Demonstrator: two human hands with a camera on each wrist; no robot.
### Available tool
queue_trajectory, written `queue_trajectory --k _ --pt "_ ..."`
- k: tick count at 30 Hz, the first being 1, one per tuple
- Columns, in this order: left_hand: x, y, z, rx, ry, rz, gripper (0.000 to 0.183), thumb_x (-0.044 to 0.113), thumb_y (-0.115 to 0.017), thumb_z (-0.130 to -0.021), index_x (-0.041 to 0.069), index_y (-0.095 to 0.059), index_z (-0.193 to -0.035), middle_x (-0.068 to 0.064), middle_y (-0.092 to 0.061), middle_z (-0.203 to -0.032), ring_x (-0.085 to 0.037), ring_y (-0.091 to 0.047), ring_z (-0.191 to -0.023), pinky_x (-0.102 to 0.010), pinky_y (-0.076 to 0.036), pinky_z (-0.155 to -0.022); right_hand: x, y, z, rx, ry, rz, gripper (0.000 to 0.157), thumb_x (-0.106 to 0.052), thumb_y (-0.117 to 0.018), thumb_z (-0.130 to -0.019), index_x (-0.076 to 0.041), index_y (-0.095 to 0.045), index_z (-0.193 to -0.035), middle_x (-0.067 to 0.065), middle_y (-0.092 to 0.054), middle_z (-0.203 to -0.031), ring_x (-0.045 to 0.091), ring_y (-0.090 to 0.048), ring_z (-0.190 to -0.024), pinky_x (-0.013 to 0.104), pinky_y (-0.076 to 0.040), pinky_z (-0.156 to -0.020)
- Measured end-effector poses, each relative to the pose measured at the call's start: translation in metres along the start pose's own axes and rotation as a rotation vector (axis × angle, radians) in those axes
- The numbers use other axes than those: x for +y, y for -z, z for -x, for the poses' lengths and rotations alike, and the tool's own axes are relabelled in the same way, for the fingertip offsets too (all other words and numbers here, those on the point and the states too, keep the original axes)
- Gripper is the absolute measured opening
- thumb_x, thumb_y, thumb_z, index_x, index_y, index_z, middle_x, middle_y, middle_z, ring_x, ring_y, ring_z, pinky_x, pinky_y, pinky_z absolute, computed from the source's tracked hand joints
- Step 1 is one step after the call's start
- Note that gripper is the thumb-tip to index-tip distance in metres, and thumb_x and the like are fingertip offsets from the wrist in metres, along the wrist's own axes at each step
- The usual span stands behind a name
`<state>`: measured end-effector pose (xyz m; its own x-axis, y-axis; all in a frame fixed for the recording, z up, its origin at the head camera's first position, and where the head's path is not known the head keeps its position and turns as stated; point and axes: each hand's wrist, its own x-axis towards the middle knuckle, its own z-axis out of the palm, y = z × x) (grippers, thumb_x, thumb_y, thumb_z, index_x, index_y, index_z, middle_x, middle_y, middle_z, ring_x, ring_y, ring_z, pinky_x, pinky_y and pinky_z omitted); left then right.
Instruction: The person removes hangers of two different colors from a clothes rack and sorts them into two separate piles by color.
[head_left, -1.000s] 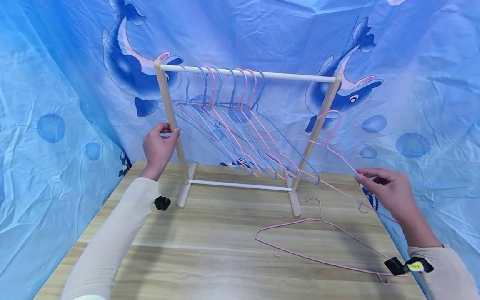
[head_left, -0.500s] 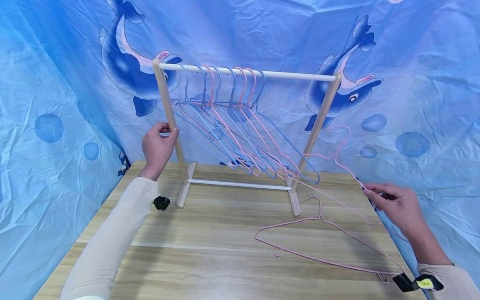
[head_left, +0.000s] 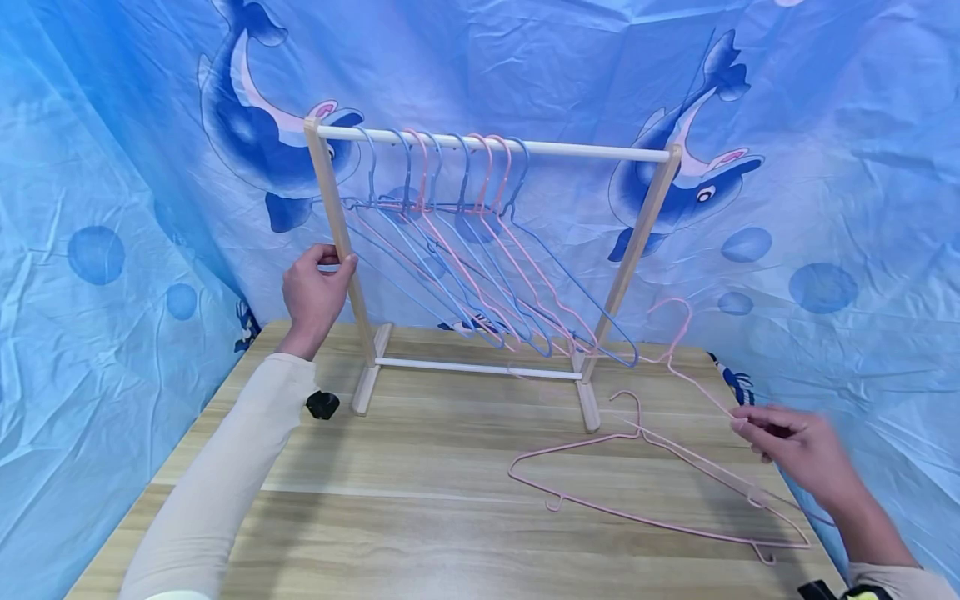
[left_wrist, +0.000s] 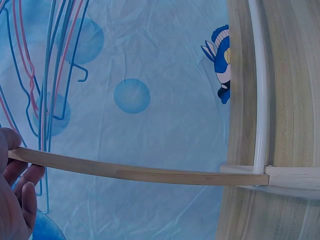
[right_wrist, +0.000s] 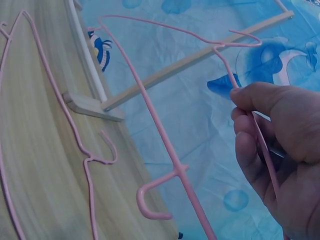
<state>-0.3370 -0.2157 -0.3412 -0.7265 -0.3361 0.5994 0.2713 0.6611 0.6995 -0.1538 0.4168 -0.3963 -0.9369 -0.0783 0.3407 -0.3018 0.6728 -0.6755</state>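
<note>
My left hand (head_left: 315, 287) grips the left wooden post (left_wrist: 125, 171) of a small clothes rack, thumb on one side and fingers on the other. Out to the right, my right hand (head_left: 798, 446) pinches one shoulder of a pink hanger (right_wrist: 165, 145), holding it in the air beside the rack's right post (head_left: 637, 250). Beneath it a second pink hanger (head_left: 577, 504) lies flat on the table. Several blue and pink hangers (head_left: 465, 250) hang from the rack's white top rail (head_left: 585, 152), crowded toward its left and middle.
The rack's white lower bar (head_left: 480, 369) and wooden feet (head_left: 588, 408) stand near the back of the wood-grain table (head_left: 375, 517). Behind it hangs a blue curtain (head_left: 555, 58) printed with dolphins. The table's right edge runs below my right hand.
My right hand has come down and slightly right with the pink hanger, away from the rack's right post. My left hand stays on the left post.
</note>
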Motion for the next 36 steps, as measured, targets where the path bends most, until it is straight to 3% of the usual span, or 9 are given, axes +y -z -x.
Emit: queue_trajectory --k 5,12,19,31,36 --pt "0.0 0.0 0.0 0.003 0.001 -0.004 0.031 0.032 -0.07 -0.098 0.005 -0.074 -0.113 -0.014 -0.076 -0.104 -0.029 -0.072 -0.085 -0.024 -0.045 -0.062 0.005 -0.001 0.007 -0.047 0.016 -0.024 0.015 -0.001 -0.068 -0.096 0.0 -0.076 -0.109 -0.007 -0.067 -0.076 0.013 -0.059 -0.058 0.028 -0.051 -0.05" --pt "0.001 0.001 0.0 0.004 0.013 -0.009 0.031 0.032 -0.07 -0.098 0.005 -0.073 -0.113 -0.015 -0.076 -0.105 -0.03 -0.072 -0.088 -0.03 -0.046 -0.065 0.013 0.0 0.016 -0.135 -0.042 -0.05 0.016 -0.005 -0.065 -0.1 -0.001 -0.075 -0.111 -0.004 -0.063 -0.074 0.019 -0.057 -0.058 0.031 -0.049 -0.049" --pt "0.002 0.002 -0.001 0.007 0.001 -0.009 0.03 0.03 -0.07 -0.098 0.004 -0.073 -0.113 -0.016 -0.076 -0.104 -0.032 -0.072 -0.088 -0.034 -0.047 -0.068 0.021 -0.003 0.023 -0.181 -0.066 -0.092 0.017 -0.003 -0.065 -0.099 -0.003 -0.077 -0.11 -0.008 -0.067 -0.083 0.015 -0.055 -0.057 0.031 -0.05 -0.049" --pt "0.002 0.0 -0.001 0.007 0.005 -0.012 0.029 0.03 -0.07 -0.098 0.005 -0.073 -0.112 -0.015 -0.076 -0.104 -0.031 -0.072 -0.085 -0.033 -0.046 -0.065 0.033 -0.006 0.024 -0.308 -0.139 -0.095 0.02 -0.01 -0.062 -0.102 0.0 -0.074 -0.115 -0.006 -0.066 -0.08 0.017 -0.058 -0.059 0.032 -0.051 -0.051" --pt "0.001 0.0 0.0 0.01 0.003 -0.005 0.029 0.03 -0.071 -0.098 0.005 -0.073 -0.112 -0.015 -0.076 -0.104 -0.031 -0.071 -0.085 -0.033 -0.046 -0.066 0.048 -0.012 0.022 -0.251 -0.038 -0.003 0.014 -0.006 -0.071 -0.095 -0.002 -0.075 -0.108 -0.007 -0.066 -0.077 0.009 -0.057 -0.06 0.029 -0.049 -0.05"
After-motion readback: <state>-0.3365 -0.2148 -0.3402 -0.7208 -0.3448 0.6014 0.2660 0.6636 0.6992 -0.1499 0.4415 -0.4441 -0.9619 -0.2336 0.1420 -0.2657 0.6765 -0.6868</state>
